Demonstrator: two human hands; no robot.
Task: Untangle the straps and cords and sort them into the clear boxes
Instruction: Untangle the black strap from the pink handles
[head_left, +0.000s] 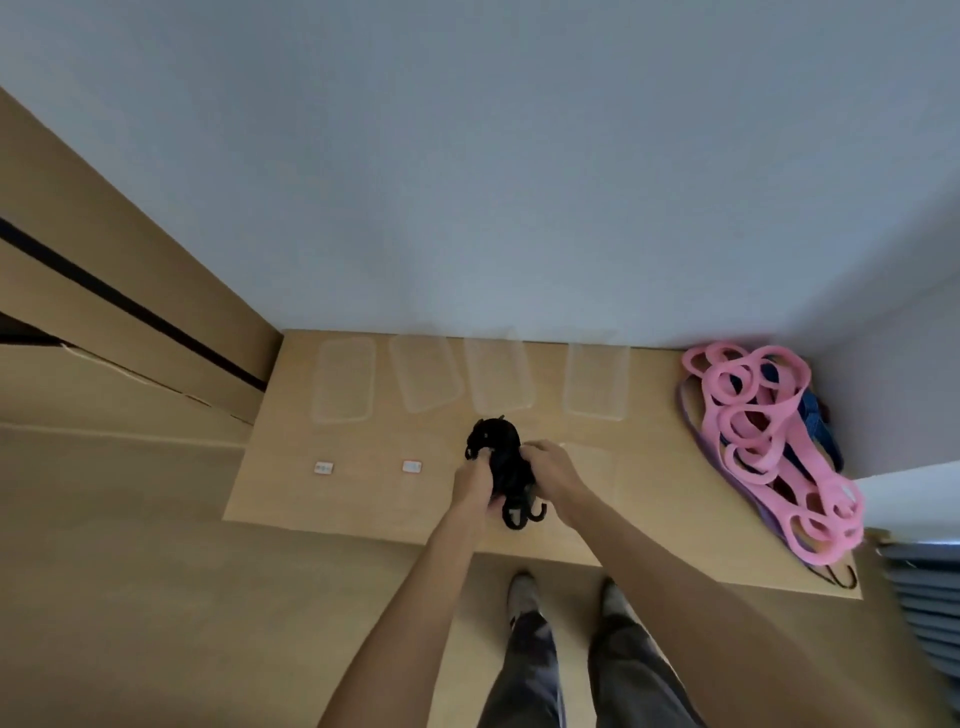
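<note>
Item: bundle of black cords (500, 457), bunched into one dark mass. Position: above the middle of the tan table (363, 499), near its front edge, held between both hands. The left hand (475, 480) closes its fingers on the bundle's left and lower side; the right hand (548, 467) closes on its right side, fingers curled over the top. The hands sit opposite each other with the bundle between them, the greater part of it rising beyond the knuckles toward the wall.

Orientation: long axis runs roughly from the near table edge toward the wall, leaning slightly left at the far end. The far end is a rounded clump with short loops sticking out. The near end hangs below the hands and ends in several black hooks (524, 514) curling outward and upward.

Containers: four clear boxes (344, 379), (426, 376), (498, 371), (597, 376), in a row along the wall side of the table, well beyond the bundle. Contents cannot be told.

Other stock: a tangle of pink straps (769, 447) at the table's right end, mixed with blue and purple pieces, well apart from the hands. Two small white labels (323, 468), (412, 466) lie flat left of the left hand.
</note>
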